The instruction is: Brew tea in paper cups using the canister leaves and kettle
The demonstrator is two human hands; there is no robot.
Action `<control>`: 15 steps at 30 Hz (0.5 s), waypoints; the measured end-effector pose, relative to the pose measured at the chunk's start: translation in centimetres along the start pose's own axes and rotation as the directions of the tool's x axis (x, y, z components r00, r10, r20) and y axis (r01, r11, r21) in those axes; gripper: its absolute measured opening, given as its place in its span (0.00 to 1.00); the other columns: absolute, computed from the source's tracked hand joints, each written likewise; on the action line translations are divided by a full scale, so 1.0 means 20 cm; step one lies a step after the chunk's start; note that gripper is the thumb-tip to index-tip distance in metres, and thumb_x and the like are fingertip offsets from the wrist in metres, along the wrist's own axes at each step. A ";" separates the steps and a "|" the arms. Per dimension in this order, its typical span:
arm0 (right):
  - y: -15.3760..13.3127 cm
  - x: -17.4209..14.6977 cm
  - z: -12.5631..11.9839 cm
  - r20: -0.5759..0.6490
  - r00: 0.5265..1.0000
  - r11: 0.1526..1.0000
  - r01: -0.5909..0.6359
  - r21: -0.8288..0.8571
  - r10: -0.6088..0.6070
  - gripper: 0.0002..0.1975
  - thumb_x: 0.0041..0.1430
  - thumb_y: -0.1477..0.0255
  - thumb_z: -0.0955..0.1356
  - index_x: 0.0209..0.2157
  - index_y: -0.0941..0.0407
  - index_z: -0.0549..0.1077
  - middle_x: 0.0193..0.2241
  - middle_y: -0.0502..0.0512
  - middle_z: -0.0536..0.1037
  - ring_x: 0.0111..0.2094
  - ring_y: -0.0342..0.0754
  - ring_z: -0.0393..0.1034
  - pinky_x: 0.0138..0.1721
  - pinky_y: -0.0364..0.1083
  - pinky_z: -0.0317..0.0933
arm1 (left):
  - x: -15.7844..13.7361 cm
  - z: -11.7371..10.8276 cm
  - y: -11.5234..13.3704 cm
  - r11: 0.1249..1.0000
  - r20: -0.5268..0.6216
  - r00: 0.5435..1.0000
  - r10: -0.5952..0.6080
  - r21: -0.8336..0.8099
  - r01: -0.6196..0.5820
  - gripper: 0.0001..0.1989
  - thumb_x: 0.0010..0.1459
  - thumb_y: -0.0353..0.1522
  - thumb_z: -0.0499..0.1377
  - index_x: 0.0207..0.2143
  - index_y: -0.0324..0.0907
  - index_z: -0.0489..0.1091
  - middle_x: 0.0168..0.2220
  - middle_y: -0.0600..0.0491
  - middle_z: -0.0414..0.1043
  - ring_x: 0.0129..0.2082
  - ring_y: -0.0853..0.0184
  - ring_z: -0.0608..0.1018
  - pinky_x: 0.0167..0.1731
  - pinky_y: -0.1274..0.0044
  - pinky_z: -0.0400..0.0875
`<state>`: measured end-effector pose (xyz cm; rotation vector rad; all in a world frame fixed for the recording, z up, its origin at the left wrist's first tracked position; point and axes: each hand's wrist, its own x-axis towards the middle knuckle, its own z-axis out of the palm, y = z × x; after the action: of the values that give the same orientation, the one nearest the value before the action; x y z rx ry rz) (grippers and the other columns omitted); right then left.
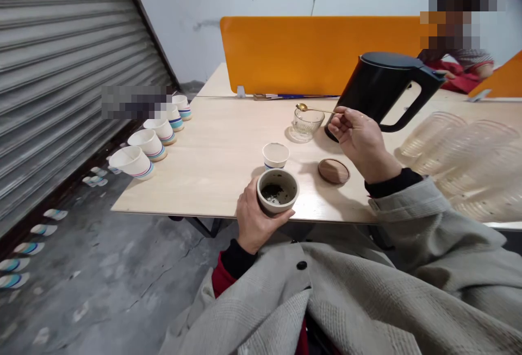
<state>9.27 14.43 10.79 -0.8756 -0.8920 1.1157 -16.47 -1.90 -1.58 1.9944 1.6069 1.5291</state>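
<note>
My left hand (256, 216) is wrapped round a pale ceramic canister (278, 192), tilted so that dark bits like tea leaves show at its bottom. A small gold spoon (316, 109) is pinched by its handle in my right hand (361, 137), with its bowl over the rim of a ribbed glass bowl (308, 125). Just behind the canister stands a white paper cup (275, 155) with a blue band. A round brown wooden lid (333, 171) lies flat on the table below my right hand.
A black kettle (373, 91) stands behind my right hand. Stacked clear plastic cups (468, 154) lie at the right. Several paper cups (147, 143) line the table's left edge. An orange divider (293, 56) crosses the back; a person (460, 56) is beyond it.
</note>
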 end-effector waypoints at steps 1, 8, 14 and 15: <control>0.00 0.00 0.00 -0.003 1.000 1.000 -0.003 0.000 0.003 0.06 0.69 0.72 0.70 0.34 0.54 0.77 0.27 0.48 0.76 0.30 0.39 0.74 0.36 0.39 0.77 | 0.00 0.00 0.00 1.000 -0.002 1.000 0.005 0.007 -0.005 0.53 0.49 0.54 0.76 0.70 0.46 0.59 0.62 0.40 0.76 0.59 0.44 0.82 0.57 0.54 0.78; -0.01 -0.18 0.04 0.105 0.983 0.978 0.165 -0.128 -0.152 0.09 0.68 0.62 0.74 0.38 0.53 0.80 0.30 0.50 0.78 0.30 0.42 0.76 0.37 0.43 0.77 | 0.00 0.00 -0.01 0.998 -0.017 0.999 0.037 0.057 -0.036 0.55 0.48 0.57 0.76 0.70 0.46 0.58 0.60 0.39 0.77 0.56 0.45 0.83 0.53 0.56 0.80; -0.02 -0.37 0.06 0.606 0.783 0.718 0.502 -0.482 -0.141 0.12 0.67 0.57 0.74 0.39 0.51 0.84 0.28 0.51 0.81 0.29 0.46 0.77 0.34 0.47 0.73 | 0.00 0.00 0.00 0.998 -0.002 1.000 0.018 0.057 -0.017 0.54 0.49 0.55 0.76 0.69 0.45 0.58 0.61 0.39 0.76 0.57 0.45 0.83 0.55 0.56 0.79; -0.02 -0.39 0.07 0.642 0.759 0.688 0.525 -0.501 -0.112 0.12 0.67 0.57 0.74 0.39 0.51 0.85 0.27 0.51 0.81 0.29 0.46 0.77 0.34 0.47 0.73 | 0.00 0.00 0.00 0.998 0.001 1.000 0.012 0.056 -0.012 0.54 0.48 0.55 0.76 0.69 0.45 0.58 0.61 0.39 0.76 0.58 0.45 0.82 0.55 0.56 0.79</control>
<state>6.64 7.04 10.46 -0.8870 -1.9702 0.7119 -16.42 -1.88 -1.67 2.0369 1.6579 1.5038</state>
